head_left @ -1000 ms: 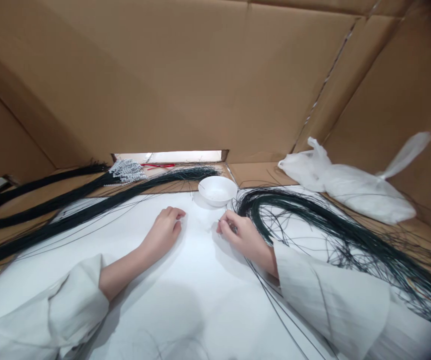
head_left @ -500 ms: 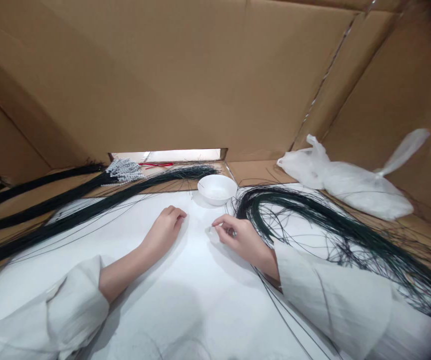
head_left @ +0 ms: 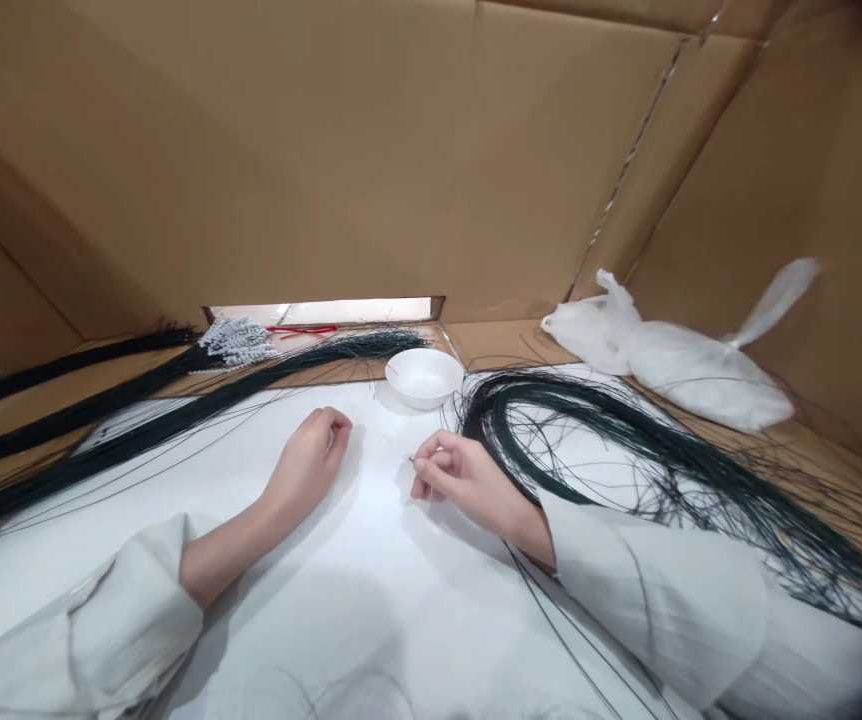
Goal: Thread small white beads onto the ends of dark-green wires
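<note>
Hands rest low at the middle of the white desk point(head_left: 371, 590), both in pale sleeves. The right hand point(head_left: 452, 478) has its fingers curled in narrowly, thumb and forefinger pinched on the end of a thin dark wire point(head_left: 551, 620) that runs back under the wrist toward 5 o'clock. The left hand point(head_left: 309, 462) lies loosely closed on the desk with nothing in it, just to the 9 o'clock side of the right hand and not touching it.

At 12 o'clock from the hands, near the fingertips, stands a small white bowl point(head_left: 423, 377); what it holds cannot be made out. From 1 to 4 o'clock of the right hand a big curved hank of dark green wires point(head_left: 626, 440) sweeps across the desk, loose strands straying from it. Further out at 2 o'clock lies a knotted white plastic bag point(head_left: 690, 365) on the cardboard. From 9 to 11 o'clock of the left hand, long straight bundles of dark wire point(head_left: 138, 420) stretch away, with a cluster of white beaded sprigs point(head_left: 237, 340) and a red strand point(head_left: 303, 328) near their far ends. Brown cardboard walls point(head_left: 371, 160) close in all round.
</note>
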`<state>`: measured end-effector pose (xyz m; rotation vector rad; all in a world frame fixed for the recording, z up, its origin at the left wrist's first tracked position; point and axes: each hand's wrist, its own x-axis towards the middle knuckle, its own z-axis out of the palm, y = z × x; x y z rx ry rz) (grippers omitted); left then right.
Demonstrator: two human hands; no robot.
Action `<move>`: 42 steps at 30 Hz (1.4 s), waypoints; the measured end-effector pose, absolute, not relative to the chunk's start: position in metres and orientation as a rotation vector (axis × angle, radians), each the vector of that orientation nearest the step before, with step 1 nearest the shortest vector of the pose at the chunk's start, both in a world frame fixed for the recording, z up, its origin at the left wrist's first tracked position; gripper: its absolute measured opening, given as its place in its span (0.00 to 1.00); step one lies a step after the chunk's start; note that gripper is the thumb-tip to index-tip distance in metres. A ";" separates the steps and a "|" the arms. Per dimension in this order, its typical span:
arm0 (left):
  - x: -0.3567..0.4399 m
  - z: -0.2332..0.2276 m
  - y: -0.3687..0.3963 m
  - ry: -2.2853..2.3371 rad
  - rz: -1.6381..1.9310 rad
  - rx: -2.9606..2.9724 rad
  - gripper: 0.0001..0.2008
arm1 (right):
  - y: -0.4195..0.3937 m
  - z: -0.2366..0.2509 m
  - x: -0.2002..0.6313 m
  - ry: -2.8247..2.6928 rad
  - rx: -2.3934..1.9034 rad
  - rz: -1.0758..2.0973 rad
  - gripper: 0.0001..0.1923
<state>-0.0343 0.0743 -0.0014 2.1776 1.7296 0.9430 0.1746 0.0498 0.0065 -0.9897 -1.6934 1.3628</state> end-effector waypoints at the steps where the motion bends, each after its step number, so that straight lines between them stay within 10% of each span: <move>1: -0.031 0.002 0.068 1.723 0.986 2.115 0.06 | 0.047 0.007 0.174 -1.667 -0.974 1.413 0.06; 42: 0.003 0.001 0.015 1.088 0.891 1.293 0.10 | 0.030 0.004 0.161 -1.560 -1.049 1.631 0.04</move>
